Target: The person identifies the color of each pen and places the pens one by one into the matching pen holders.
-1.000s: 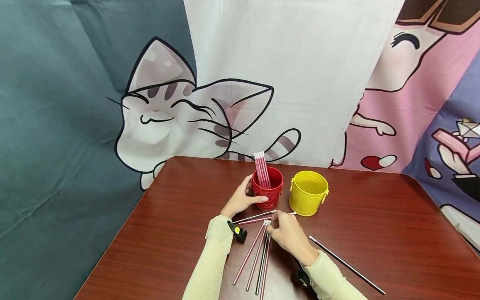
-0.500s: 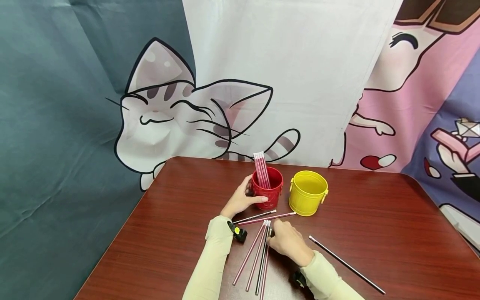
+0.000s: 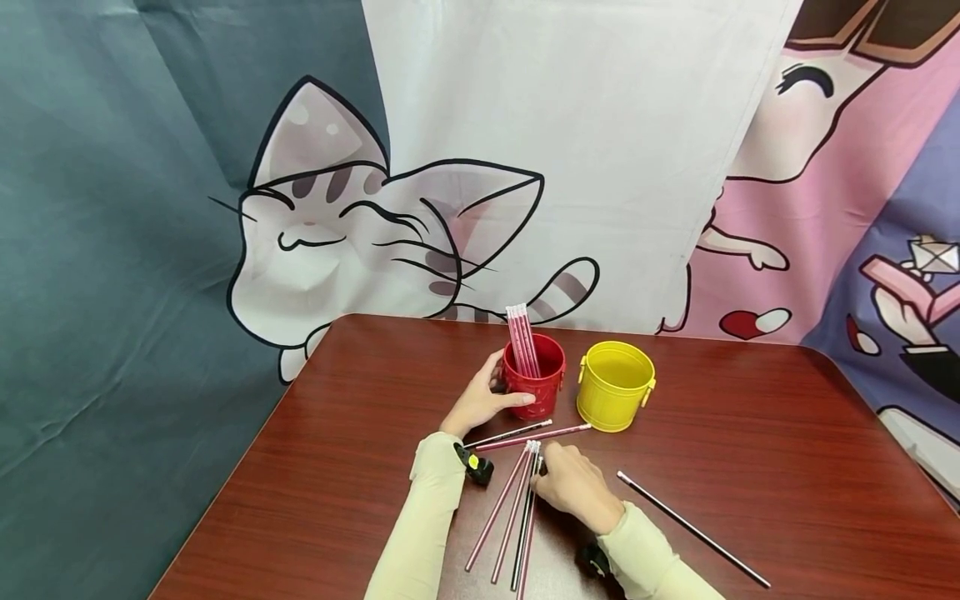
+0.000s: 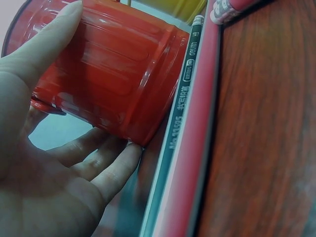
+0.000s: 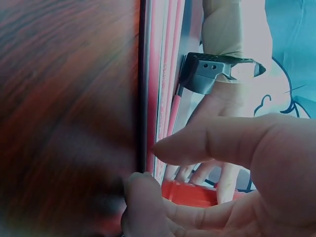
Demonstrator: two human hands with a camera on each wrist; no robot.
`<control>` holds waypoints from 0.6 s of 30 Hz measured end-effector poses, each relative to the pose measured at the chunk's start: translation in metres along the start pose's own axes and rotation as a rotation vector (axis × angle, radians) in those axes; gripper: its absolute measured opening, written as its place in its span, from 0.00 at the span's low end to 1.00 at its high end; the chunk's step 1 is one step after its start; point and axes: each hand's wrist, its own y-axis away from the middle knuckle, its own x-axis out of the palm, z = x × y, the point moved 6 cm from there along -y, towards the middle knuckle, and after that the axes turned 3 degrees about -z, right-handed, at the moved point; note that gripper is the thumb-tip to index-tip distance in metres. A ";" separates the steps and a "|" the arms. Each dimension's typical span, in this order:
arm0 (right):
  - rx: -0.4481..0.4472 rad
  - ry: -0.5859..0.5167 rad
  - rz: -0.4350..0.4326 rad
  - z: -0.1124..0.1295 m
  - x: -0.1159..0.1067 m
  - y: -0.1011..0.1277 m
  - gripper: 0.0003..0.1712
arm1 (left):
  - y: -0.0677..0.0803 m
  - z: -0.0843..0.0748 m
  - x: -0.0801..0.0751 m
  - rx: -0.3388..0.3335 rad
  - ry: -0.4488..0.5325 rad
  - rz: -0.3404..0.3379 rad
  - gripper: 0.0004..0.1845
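Note:
My left hand (image 3: 480, 402) grips the red bucket (image 3: 536, 402), thumb across its front and fingers around the far side. Several pink pencils (image 3: 522, 337) stand in that bucket with their white eraser ends up. On the table, several pencils fan out toward the front, pink ones and a black one (image 3: 519, 542). My right hand (image 3: 576, 486) is at their eraser ends, pinching the rightmost pink pencil (image 3: 527, 542). In the right wrist view, the thumb (image 5: 180, 148) and index finger (image 5: 143, 197) close in on a pink pencil (image 5: 154, 74); the fingertip covers part of it.
A yellow bucket (image 3: 615, 402) stands right of the red one. A dark pencil (image 4: 182, 98) and a pink pencil (image 4: 200, 98) lie just in front of the red bucket. One black pencil (image 3: 693, 529) lies alone at the right. A printed cloth (image 3: 637, 167) hangs behind the table.
My right hand has come back from the pink pencil's end near the buckets to the eraser ends of the fanned pencils. The left hand stays on the red bucket.

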 end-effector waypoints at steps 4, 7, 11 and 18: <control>0.008 -0.014 0.004 -0.001 0.001 0.000 0.15 | 0.000 0.001 0.001 -0.008 0.000 0.001 0.45; 0.008 -0.005 -0.001 0.000 0.001 0.000 0.15 | 0.000 0.000 0.001 -0.002 0.007 0.002 0.45; 0.005 0.017 -0.018 0.000 0.002 -0.001 0.14 | -0.006 0.011 0.002 0.010 0.025 0.007 0.46; -0.073 0.043 -0.102 0.004 -0.001 0.002 0.13 | -0.014 0.033 0.003 -0.003 0.011 -0.029 0.47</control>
